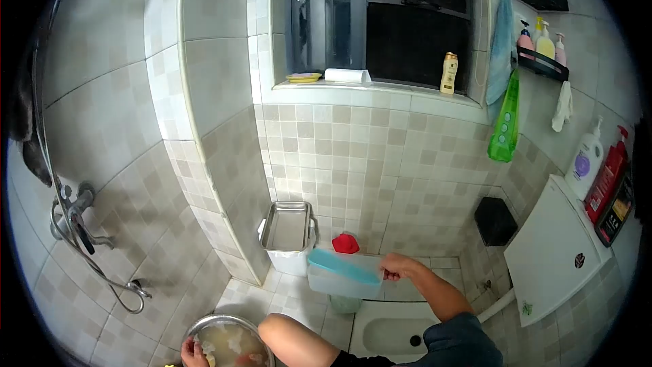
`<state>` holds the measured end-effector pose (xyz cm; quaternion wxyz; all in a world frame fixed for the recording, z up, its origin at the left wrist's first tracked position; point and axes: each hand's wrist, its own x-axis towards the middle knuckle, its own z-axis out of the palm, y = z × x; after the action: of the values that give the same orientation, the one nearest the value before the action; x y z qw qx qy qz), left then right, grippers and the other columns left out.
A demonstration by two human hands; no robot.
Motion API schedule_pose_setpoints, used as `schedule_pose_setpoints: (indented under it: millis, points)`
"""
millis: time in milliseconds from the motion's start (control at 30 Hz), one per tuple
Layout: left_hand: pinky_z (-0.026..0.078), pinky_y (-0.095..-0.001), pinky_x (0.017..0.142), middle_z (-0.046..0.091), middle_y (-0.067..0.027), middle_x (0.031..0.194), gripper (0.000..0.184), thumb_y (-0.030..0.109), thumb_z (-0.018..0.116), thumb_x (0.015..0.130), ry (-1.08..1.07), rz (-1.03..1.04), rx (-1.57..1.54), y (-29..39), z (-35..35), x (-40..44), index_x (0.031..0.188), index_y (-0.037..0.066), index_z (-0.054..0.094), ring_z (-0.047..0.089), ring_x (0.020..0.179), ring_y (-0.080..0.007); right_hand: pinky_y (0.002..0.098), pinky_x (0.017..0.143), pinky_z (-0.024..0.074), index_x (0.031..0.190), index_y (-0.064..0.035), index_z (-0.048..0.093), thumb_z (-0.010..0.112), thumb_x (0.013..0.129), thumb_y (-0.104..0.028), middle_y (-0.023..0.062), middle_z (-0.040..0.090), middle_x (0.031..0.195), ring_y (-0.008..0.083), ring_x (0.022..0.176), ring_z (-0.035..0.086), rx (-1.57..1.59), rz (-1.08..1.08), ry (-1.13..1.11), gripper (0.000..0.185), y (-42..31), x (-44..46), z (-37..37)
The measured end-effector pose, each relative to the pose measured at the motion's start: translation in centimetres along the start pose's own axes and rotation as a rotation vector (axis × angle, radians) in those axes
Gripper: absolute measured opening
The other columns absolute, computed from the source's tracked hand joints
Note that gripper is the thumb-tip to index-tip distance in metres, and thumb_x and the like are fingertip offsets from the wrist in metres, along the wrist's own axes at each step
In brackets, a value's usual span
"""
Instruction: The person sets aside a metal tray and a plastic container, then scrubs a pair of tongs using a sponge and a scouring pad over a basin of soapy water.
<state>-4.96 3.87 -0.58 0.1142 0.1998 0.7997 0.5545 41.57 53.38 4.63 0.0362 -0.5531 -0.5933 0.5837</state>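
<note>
My right hand (394, 267) is closed on the right end of a translucent plastic container (339, 283) with a light blue strip (346, 266) along its top. The container is held above the floor, over a greenish tub (345, 304). At the lower left, my left hand (195, 353) is at the rim of a round metal basin (227, 319) of cloudy water with pale pieces in it. Whether its fingers hold anything is too small to tell. One bare knee stands just right of the basin.
A white bin with a metal tray (288, 228) stands by the wall, near a red object (345, 243). A squat toilet (390, 333) is at the lower right. A white cabinet (550, 251) with bottles stands right; a shower hose (95, 268) hangs left.
</note>
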Motion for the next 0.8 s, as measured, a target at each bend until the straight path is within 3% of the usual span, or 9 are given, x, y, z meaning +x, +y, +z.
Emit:
schedule_pose_setpoints:
  millis: [67, 133, 167, 267, 433, 500, 667, 733, 800]
  points:
    - [0.052, -0.0427, 0.082, 0.065, -0.0249, 0.118, 0.037, 0.018, 0.060, 0.093, 0.057, 0.008, 0.007, -2.6, 1.1, 2.1, 0.120, -0.007, 0.063, 0.063, 0.101, -0.0329, 0.0324, 0.042, 0.0357, 0.071, -0.0034, 0.061, 0.056, 0.087, -0.018, 0.0087, 0.059, 0.064, 0.0152, 0.049, 0.048, -0.011, -0.018, -0.004, 0.022, -0.5, -0.4, 0.2]
    - [0.049, -0.0260, 0.062, 0.063, -0.0073, 0.099, 0.036, 0.014, 0.063, 0.091, 0.195, 0.327, -0.269, -6.1, 2.2, 4.5, 0.122, -0.004, 0.059, 0.060, 0.081, -0.0137, 0.0326, 0.043, 0.0363, 0.072, -0.0035, 0.061, 0.055, 0.087, -0.018, 0.0088, 0.060, 0.064, 0.0151, 0.049, 0.048, -0.055, -0.065, -0.084, 0.022, -2.3, -1.4, 0.2]
    - [0.049, -0.0261, 0.069, 0.062, -0.0072, 0.104, 0.038, 0.014, 0.065, 0.091, 0.083, 0.159, -0.298, -0.2, 2.0, 2.2, 0.124, -0.004, 0.059, 0.060, 0.089, -0.0145, 0.0326, 0.043, 0.0363, 0.072, -0.0035, 0.061, 0.055, 0.087, -0.018, 0.0088, 0.060, 0.064, 0.0151, 0.049, 0.048, -0.055, -0.054, -0.092, 0.022, -3.3, -2.0, 0.5]
    - [0.045, -0.0252, 0.068, 0.059, -0.0034, 0.096, 0.036, 0.010, 0.065, 0.091, 0.035, 0.239, -0.485, 3.8, 3.6, 1.8, 0.124, -0.003, 0.059, 0.054, 0.080, -0.0109, 0.0336, 0.043, 0.0365, 0.072, -0.0036, 0.060, 0.055, 0.088, -0.021, 0.0081, 0.059, 0.063, 0.0158, 0.049, 0.048, -0.193, -0.136, -0.061, 0.024, -6.5, -3.5, 1.5]
    - [0.047, -0.0293, 0.091, 0.061, -0.0057, 0.109, 0.041, 0.001, 0.065, 0.088, -0.125, 0.188, -0.497, 10.1, 5.2, 0.1, 0.127, -0.003, 0.056, 0.058, 0.102, -0.0153, 0.0293, 0.037, 0.0339, 0.064, -0.0109, 0.056, 0.062, 0.084, -0.024, 0.0014, 0.049, 0.054, 0.0122, 0.042, 0.046, -0.232, -0.235, -0.134, 0.024, -11.6, -4.8, 3.3]
    - [0.046, -0.0294, 0.094, 0.061, -0.0058, 0.111, 0.045, -0.002, 0.066, 0.086, -0.160, 0.160, -0.559, 11.8, 6.0, -0.8, 0.129, -0.002, 0.056, 0.057, 0.104, -0.0155, 0.0283, 0.037, 0.0316, 0.064, -0.0124, 0.056, 0.065, 0.082, -0.028, -0.0011, 0.047, 0.053, 0.0102, 0.041, 0.043, -0.173, -0.224, -0.059, 0.025, -12.9, -4.7, 4.8]
    - [0.047, -0.0300, 0.093, 0.057, -0.0066, 0.120, 0.058, -0.003, 0.069, 0.082, -0.300, 0.164, -0.579, 12.9, 7.3, -1.7, 0.137, 0.000, 0.051, 0.053, 0.111, -0.0166, 0.0269, 0.037, 0.0283, 0.066, -0.0123, 0.056, 0.067, 0.079, -0.031, -0.0023, 0.047, 0.053, 0.0085, 0.040, 0.041, -0.188, -0.288, -0.311, 0.025, -16.7, -6.1, 6.7]
    - [0.047, -0.0358, 0.096, 0.057, -0.0091, 0.125, 0.067, 0.005, 0.073, 0.080, -0.351, 0.219, -0.571, 14.5, 7.6, -2.5, 0.141, 0.003, 0.047, 0.053, 0.117, -0.0202, 0.0271, 0.036, 0.0278, 0.066, -0.0119, 0.056, 0.066, 0.079, -0.031, -0.0020, 0.047, 0.052, 0.0085, 0.040, 0.041, -0.189, -0.320, -0.328, 0.025, -17.5, -6.6, 7.9]
    - [0.042, -0.0437, 0.103, 0.045, -0.0132, 0.142, 0.095, 0.019, 0.084, 0.072, -0.460, 0.227, -0.536, 15.1, 7.8, -2.3, 0.151, 0.007, 0.032, 0.045, 0.129, -0.0263, 0.0272, 0.036, 0.0273, 0.066, -0.0115, 0.056, 0.066, 0.079, -0.031, -0.0017, 0.047, 0.052, 0.0085, 0.039, 0.041, -0.187, -0.352, -0.341, 0.026, -18.3, -6.7, 9.1]
